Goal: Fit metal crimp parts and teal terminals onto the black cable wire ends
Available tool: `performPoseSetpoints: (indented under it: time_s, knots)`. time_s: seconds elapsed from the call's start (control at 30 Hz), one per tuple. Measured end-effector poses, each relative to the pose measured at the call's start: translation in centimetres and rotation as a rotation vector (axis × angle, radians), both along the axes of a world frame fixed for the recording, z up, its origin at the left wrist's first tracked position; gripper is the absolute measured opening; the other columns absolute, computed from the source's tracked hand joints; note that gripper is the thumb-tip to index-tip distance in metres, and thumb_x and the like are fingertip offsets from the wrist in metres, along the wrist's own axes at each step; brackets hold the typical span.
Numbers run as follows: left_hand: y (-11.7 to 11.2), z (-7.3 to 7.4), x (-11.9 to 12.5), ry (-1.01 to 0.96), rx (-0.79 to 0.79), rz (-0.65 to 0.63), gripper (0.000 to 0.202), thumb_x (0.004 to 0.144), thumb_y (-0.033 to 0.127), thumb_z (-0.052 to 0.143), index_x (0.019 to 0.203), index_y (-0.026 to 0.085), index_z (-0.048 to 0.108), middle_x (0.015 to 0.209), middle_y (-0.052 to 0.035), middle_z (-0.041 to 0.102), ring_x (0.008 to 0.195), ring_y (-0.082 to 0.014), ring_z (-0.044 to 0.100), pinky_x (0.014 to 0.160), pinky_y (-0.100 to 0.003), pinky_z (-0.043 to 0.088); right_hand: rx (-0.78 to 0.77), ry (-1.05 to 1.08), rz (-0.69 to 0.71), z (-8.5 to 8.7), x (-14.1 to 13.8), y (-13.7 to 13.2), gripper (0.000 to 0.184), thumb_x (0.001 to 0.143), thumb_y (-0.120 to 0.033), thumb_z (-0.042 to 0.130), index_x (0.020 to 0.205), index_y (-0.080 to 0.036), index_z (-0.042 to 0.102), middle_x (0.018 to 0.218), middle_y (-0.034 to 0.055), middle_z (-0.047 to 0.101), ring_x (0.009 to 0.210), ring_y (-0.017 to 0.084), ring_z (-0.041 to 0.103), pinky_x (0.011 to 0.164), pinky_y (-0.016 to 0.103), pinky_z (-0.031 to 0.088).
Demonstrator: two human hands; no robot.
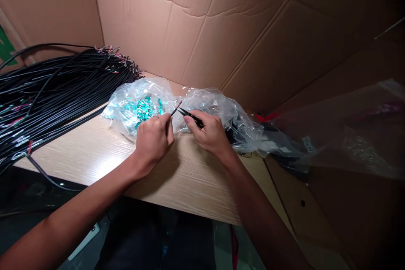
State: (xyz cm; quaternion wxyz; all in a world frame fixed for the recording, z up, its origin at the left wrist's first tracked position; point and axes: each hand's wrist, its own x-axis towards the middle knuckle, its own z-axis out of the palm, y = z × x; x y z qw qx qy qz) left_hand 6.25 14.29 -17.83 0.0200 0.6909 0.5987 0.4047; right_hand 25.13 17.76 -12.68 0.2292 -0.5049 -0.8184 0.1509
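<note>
My left hand (154, 143) pinches a thin black wire (174, 109) whose tip shows red. My right hand (209, 133) grips black tweezers (191, 117), their tips pointing left and close to the wire's tip. Whether they touch it is hard to tell. Behind my hands lies a clear plastic bag of small teal-and-silver metal parts (142, 107), and another crumpled clear bag (215, 105) lies against it. A large bundle of black cables (53, 93) with stripped, coloured ends lies to the left.
A light wood-grain table (79, 160) carries everything, its front edge below my forearms. Cardboard sheets (190, 21) line the back and sides. Dark items and a labelled bag (308, 143) lie at the right, and a clear plastic sheet (357, 135) hangs there.
</note>
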Motion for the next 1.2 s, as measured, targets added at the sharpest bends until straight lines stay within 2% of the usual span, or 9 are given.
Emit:
performPoseSetpoints:
  time_s: [0.13,0.27,0.47,0.67,0.9,1.2]
  knots:
    - [1.2,-1.1,-1.5,-0.001,-0.037,0.086,0.034,0.108,0.025,0.047,0.094,0.017,0.077,0.087,-0.0122,0.077,0.07,-0.0222,0.064,0.067,-0.036,0.037,-0.051,-0.053,0.028,0.0,-2.2,1.3,0.076,0.108,-0.07,0.037,0.113,-0.004,0.072,0.098,0.0068,0.062,0.079,-0.01,0.032,0.08,0.01,0.021]
    - [2.0,-1.4,-2.6,-0.006,-0.047,0.146,0.035,0.109,0.025,0.047,0.097,0.015,0.079,0.09,-0.0143,0.078,0.074,-0.0236,0.067,0.068,-0.036,0.038,-0.067,-0.08,0.058,-0.1,-4.1,2.7,0.072,0.108,-0.067,0.038,0.112,-0.004,0.073,0.096,0.0055,0.061,0.077,-0.011,0.03,0.078,0.01,0.019]
    - [2.6,-1.8,-3.4,-0.062,-0.05,0.151,0.034,0.108,0.024,0.049,0.095,0.015,0.078,0.09,-0.0142,0.079,0.076,-0.0238,0.068,0.068,-0.036,0.041,-0.052,-0.12,0.098,0.4,-5.9,4.7,0.066,0.109,-0.059,0.042,0.108,0.0,0.071,0.095,0.0055,0.062,0.077,-0.01,0.026,0.077,0.011,0.015]
    - [2.8,-1.9,-3.4,-0.106,-0.083,0.145,0.034,0.109,0.023,0.048,0.092,0.015,0.077,0.09,-0.0141,0.079,0.077,-0.0242,0.069,0.069,-0.036,0.041,-0.078,-0.205,0.088,0.4,-6.3,5.5,0.065,0.109,-0.058,0.042,0.106,-0.001,0.072,0.093,0.005,0.061,0.075,-0.011,0.026,0.076,0.011,0.015]
    - [2.8,-1.8,-3.4,-0.161,-0.094,0.128,0.035,0.11,0.022,0.047,0.091,0.015,0.075,0.091,-0.0143,0.079,0.08,-0.0256,0.071,0.071,-0.037,0.042,-0.111,-0.196,0.103,0.6,-6.3,5.5,0.062,0.109,-0.056,0.043,0.111,-0.002,0.074,0.091,0.0045,0.061,0.074,-0.011,0.025,0.074,0.011,0.016]
    - [3.0,-2.1,-3.6,-0.195,-0.066,0.108,0.034,0.112,0.022,0.047,0.101,0.014,0.078,0.098,-0.0151,0.08,0.084,-0.0254,0.071,0.077,-0.037,0.048,-0.111,-0.205,0.112,1.2,-6.3,5.6,0.065,0.108,-0.058,0.044,0.097,0.002,0.067,0.083,0.0053,0.052,0.074,-0.011,0.023,0.071,0.012,0.013]
